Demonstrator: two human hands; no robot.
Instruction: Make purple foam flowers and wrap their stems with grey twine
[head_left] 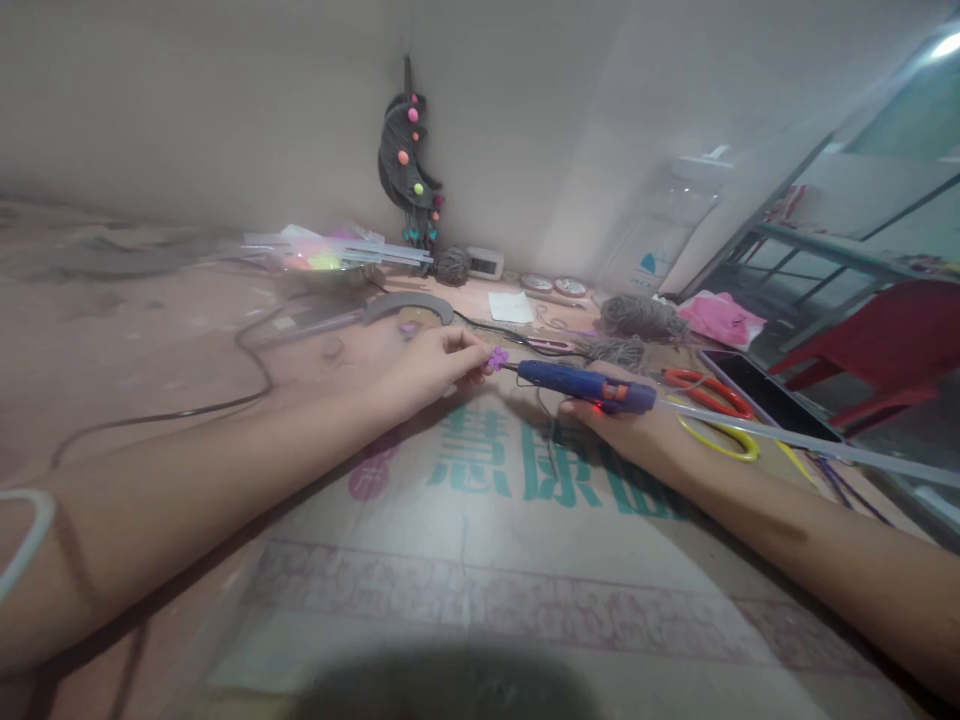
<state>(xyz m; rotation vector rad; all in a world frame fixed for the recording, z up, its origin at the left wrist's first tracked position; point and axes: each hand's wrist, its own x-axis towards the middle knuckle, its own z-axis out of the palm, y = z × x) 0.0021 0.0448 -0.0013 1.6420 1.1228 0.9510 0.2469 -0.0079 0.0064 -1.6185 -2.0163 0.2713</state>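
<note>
Between the fingertips of my left hand (442, 360) is a small purple flower (497, 358). My right hand (619, 405) is wrapped round a blue glue gun (570, 380), whose handle is mostly hidden by the fingers. The gun's nozzle points left and meets the flower, or comes very near it; I cannot tell if they touch. A long clear glue stick (757, 430) sticks out of the gun's back end, and a red light glows on its side. Both hands are above a printed cardboard sheet (465, 560).
Orange-handled scissors (709, 390), yellow handles (720, 440) and a phone (765, 395) lie to the right. Grey yarn (641, 318), a pink cloth (721, 318) and a plastic bottle (667, 225) stand behind. Glue sticks (337, 248) lie back left. A decorated crescent (405, 160) hangs on the wall.
</note>
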